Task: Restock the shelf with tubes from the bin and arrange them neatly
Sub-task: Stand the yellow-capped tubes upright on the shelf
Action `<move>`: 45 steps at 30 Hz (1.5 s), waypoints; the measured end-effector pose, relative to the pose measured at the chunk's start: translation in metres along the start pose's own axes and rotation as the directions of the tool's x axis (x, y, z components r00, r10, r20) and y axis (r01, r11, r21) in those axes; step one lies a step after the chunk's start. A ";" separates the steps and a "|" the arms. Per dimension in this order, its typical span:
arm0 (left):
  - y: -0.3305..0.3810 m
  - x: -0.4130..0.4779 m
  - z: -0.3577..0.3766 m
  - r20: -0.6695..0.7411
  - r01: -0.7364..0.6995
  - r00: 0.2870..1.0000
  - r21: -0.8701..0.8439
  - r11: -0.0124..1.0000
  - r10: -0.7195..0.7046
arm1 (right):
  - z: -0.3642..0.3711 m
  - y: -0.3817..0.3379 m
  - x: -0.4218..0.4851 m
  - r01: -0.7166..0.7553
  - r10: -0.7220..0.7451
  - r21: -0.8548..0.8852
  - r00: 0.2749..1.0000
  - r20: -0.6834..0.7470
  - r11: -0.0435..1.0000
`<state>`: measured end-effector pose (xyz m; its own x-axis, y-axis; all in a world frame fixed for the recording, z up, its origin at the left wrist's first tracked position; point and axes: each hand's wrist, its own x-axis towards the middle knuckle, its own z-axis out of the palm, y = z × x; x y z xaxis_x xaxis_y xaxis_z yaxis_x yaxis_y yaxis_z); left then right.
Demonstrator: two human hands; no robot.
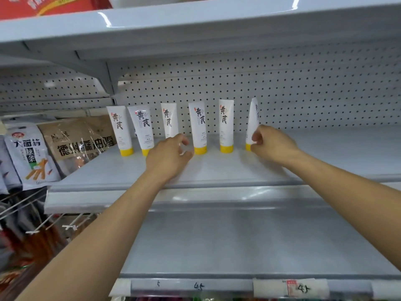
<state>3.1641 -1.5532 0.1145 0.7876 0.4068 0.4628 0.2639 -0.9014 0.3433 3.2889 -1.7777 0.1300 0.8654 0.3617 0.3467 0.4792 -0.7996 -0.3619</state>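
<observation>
We see a brown bag (82, 140) with bold black lettering. Just left of it hangs a white snack packet (30, 157); below it, wire hooks (52, 222) jut out. High above it sits a red carton (54, 5). Far below and right, a handwritten price label (290, 287).

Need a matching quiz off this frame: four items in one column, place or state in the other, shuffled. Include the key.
1. rightmost tube
2. third tube from left
3. brown bag
4. red carton

A. on the shelf above
B. left of the tube row
C. gripped low down by the right hand
D. cap hidden behind the left hand

Pairs: 1-C, 2-D, 3-B, 4-A
</observation>
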 end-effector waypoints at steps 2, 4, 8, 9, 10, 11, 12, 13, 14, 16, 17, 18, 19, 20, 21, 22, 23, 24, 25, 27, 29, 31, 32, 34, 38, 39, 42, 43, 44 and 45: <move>-0.010 -0.017 -0.006 -0.034 -0.067 0.997 -0.016 0.998 0.066 | 0.003 -0.017 -0.023 0.135 -0.135 -0.007 0.991 0.009 0.991; -0.019 -0.034 -0.013 -0.064 -0.112 0.992 -0.037 0.993 0.110 | 0.007 -0.038 -0.048 0.209 -0.209 -0.040 0.978 0.021 0.977; -0.041 -0.074 -0.033 -0.159 -0.198 0.970 -0.083 0.977 0.183 | 0.017 -0.085 -0.089 0.334 -0.341 -0.132 0.939 -0.037 0.933; -0.048 -0.086 -0.038 -0.180 -0.215 0.964 -0.094 0.972 0.196 | 0.021 -0.098 -0.099 0.367 -0.379 -0.144 0.923 -0.064 0.919; -0.055 -0.098 -0.043 -0.191 -0.221 0.962 -0.111 0.969 0.197 | 0.027 -0.112 -0.110 0.403 -0.418 -0.147 0.904 -0.090 0.903; -0.063 -0.112 -0.047 -0.194 -0.218 0.962 -0.129 0.967 0.191 | 0.034 -0.127 -0.121 0.438 -0.454 -0.142 0.884 -0.112 0.888; -0.072 -0.125 -0.049 -0.191 -0.211 0.965 -0.142 0.967 0.182 | 0.042 -0.142 -0.133 0.472 -0.486 -0.128 0.865 -0.127 0.872; -0.084 -0.137 -0.050 -0.181 -0.203 0.968 -0.148 0.968 0.176 | 0.051 -0.157 -0.146 0.500 -0.511 -0.109 0.850 -0.128 0.859; -0.098 -0.148 -0.050 -0.161 -0.192 0.973 -0.147 0.970 0.168 | 0.061 -0.170 -0.158 0.522 -0.530 -0.088 0.840 -0.116 0.848; -0.129 -0.169 -0.047 -0.096 -0.146 0.986 -0.128 0.981 0.134 | 0.086 -0.193 -0.178 0.549 -0.550 -0.046 0.833 -0.057 0.835; -0.146 -0.179 -0.045 -0.049 -0.104 0.994 -0.117 0.988 0.098 | 0.100 -0.202 -0.187 0.552 -0.552 -0.028 0.834 -0.012 0.834; -0.162 -0.190 -0.042 0.010 -0.054 0.998 -0.106 0.993 0.056 | 0.116 -0.209 -0.196 0.545 -0.544 -0.008 0.838 0.045 0.838; -0.179 -0.201 -0.037 0.076 -0.007 0.997 -0.097 0.995 0.014 | 0.133 -0.214 -0.204 0.530 -0.528 0.014 0.842 0.113 0.848; -0.196 -0.212 -0.032 0.145 0.035 0.989 -0.091 0.995 -0.021 | 0.151 -0.217 -0.212 0.510 -0.507 0.032 0.842 0.185 0.859; -0.213 -0.225 -0.025 0.213 0.079 0.975 -0.089 0.993 -0.059 | 0.170 -0.219 -0.221 0.492 -0.486 0.045 0.835 0.257 0.869; -0.230 -0.238 -0.017 0.278 0.137 0.955 -0.089 0.987 -0.107 | 0.189 -0.219 -0.230 0.478 -0.468 0.053 0.823 0.322 0.877; -0.248 -0.252 -0.007 0.339 0.207 0.926 -0.087 0.974 -0.167 | 0.209 -0.218 -0.240 0.465 -0.449 0.059 0.804 0.390 0.883; -0.265 -0.267 0.004 0.392 0.283 0.891 -0.084 0.955 -0.229 | 0.229 -0.217 -0.249 0.454 -0.431 0.066 0.778 0.458 0.889; -0.282 -0.282 0.018 0.442 0.355 0.850 -0.075 0.932 -0.288 | 0.250 -0.214 -0.258 0.437 -0.408 0.076 0.745 0.528 0.896; -0.313 -0.316 0.049 0.575 0.437 0.741 -0.022 0.899 -0.346 | 0.297 -0.207 -0.273 0.381 -0.334 0.081 0.664 0.670 0.921; -0.334 -0.350 0.085 0.700 0.502 0.608 0.026 0.864 -0.374 | 0.349 -0.198 -0.289 0.313 -0.258 0.091 0.545 0.798 0.945; -0.350 -0.382 0.122 0.754 0.644 0.477 0.052 0.764 -0.453 | 0.400 -0.187 -0.307 0.249 -0.188 0.085 0.426 0.885 0.965; -0.358 -0.396 0.141 0.764 0.715 0.408 0.074 0.695 -0.501 | 0.422 -0.181 -0.318 0.223 -0.147 0.065 0.374 0.916 0.973; -0.374 -0.418 0.177 0.775 0.788 0.285 0.146 0.598 -0.565 | 0.463 -0.168 -0.342 0.180 -0.070 0.018 0.287 0.955 0.984; -0.406 -0.447 0.233 0.728 0.853 0.160 0.237 0.464 -0.667 | 0.525 -0.150 -0.384 0.159 0.030 -0.075 0.270 0.963 0.984; -0.412 -0.453 0.244 0.705 0.853 0.140 0.271 0.446 -0.696 | 0.537 -0.147 -0.393 0.151 0.048 -0.095 0.292 0.955 0.984; -0.420 -0.464 0.271 0.605 0.822 0.125 0.381 0.423 -0.787 | 0.565 -0.142 -0.418 0.163 0.077 -0.134 0.316 0.946 0.977; -0.420 -0.467 0.280 0.569 0.804 0.134 0.417 0.424 -0.812 | 0.573 -0.141 -0.426 0.185 0.076 -0.142 0.324 0.943 0.972; -0.418 -0.469 0.286 0.533 0.787 0.144 0.449 0.422 -0.834 | 0.579 -0.140 -0.433 0.214 0.071 -0.152 0.344 0.936 0.965; -0.417 -0.470 0.291 0.508 0.770 0.156 0.475 0.427 -0.847 | 0.585 -0.138 -0.438 0.247 0.064 -0.167 0.376 0.924 0.955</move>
<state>2.8459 -1.4118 -0.4842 0.1823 0.7515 -0.6340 0.9832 -0.1416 0.1149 2.9292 -1.5451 -0.4781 0.4914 0.5277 -0.6929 0.6466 -0.7540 -0.1157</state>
